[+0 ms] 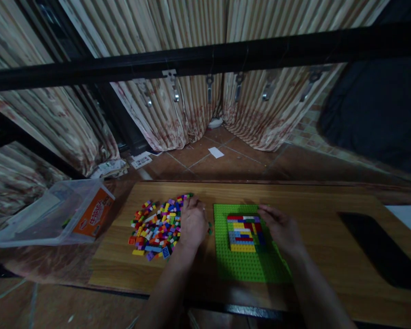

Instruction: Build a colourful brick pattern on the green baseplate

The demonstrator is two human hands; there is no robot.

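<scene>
A heap of small mixed-colour toy bricks [160, 224] lies loose on the wooden table. At the heap's right edge is my left hand [193, 221], its fingers curled down and bunched together; their tips are hidden, so I cannot make out what is in them. A green studded baseplate [239, 267] lies to the right, carrying a low block of built bricks [242, 247] in red, yellow, blue and white rows. My right hand [281, 227] reaches over the plate's right side. Its fingers are pinched close by the block's far right corner, and anything between them is too small to name.
A clear plastic bin [58, 219] with an orange label stands left of the table [113, 265]. On the table's right lies a flat black object [380, 251], with a white sheet [407, 219] beyond it. A dark metal bar [198, 55] with hooks crosses before the curtains.
</scene>
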